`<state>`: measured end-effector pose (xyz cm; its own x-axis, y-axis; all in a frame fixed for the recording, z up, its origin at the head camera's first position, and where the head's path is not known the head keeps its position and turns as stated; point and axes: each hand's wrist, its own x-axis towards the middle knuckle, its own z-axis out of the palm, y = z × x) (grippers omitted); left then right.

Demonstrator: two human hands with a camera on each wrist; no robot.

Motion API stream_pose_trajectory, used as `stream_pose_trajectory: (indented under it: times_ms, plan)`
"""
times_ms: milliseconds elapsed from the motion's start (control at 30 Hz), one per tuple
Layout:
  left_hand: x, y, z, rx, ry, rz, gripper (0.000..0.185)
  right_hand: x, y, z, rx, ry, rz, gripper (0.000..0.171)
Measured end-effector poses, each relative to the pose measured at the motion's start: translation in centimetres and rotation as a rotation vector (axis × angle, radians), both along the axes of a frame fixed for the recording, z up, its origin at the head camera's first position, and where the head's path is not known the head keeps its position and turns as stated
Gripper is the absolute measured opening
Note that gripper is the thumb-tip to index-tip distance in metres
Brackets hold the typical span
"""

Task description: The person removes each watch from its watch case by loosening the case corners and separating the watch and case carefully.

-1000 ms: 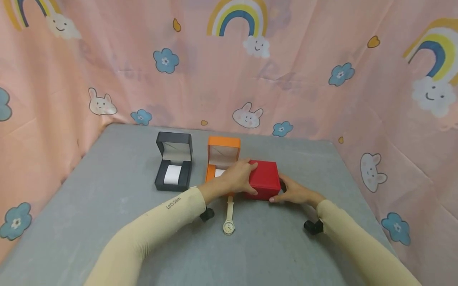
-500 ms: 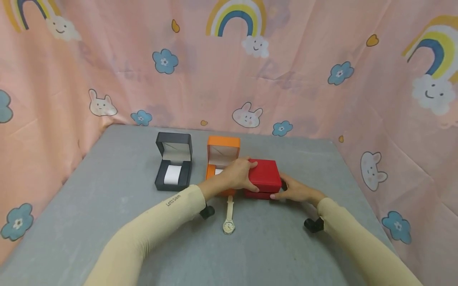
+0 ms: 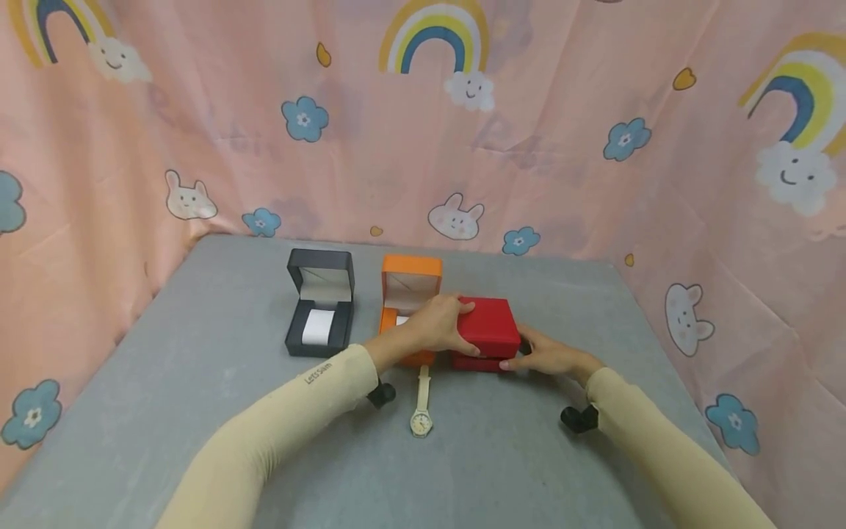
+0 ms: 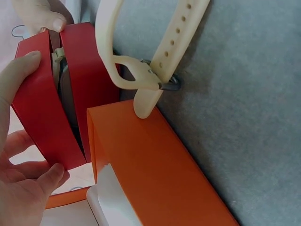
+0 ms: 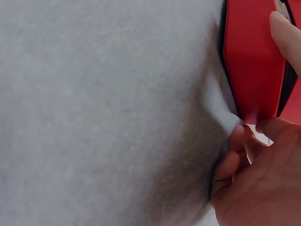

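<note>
Left hand grips the red box lid, right hand pinches the base – lid slightly ajar, box on the tabletop between both grips. Looks light, rigid, hinged – best held by the lid's edges. Orange box touches the left grip's far side.

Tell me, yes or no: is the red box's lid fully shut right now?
No. In the left wrist view the red box shows a dark gap between lid and base, with the left hand gripping the lid.
</note>
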<state>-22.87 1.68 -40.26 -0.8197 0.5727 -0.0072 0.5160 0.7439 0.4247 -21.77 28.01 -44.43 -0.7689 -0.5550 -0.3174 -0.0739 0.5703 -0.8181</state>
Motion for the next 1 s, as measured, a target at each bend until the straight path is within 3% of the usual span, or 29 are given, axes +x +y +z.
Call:
stream_pose_trajectory:
  times_ms: [400,733,1000]
  plan:
    - [-0.28,-0.43,-0.18,0.094,-0.057,-0.015,0.080,0.03,0.11,-0.18,-0.039,-0.017,0.012,0.080]
    - [-0.44,-0.43,0.15,0.093,-0.084,-0.009,0.078,0.15,-0.22,0.10,0.070,-0.031,-0.063,0.091]
    - [-0.46,-0.66,0.23,0.065,-0.094,-0.030,0.074,0.23,-0.38,0.21,0.111,-0.007,-0.075,0.090]
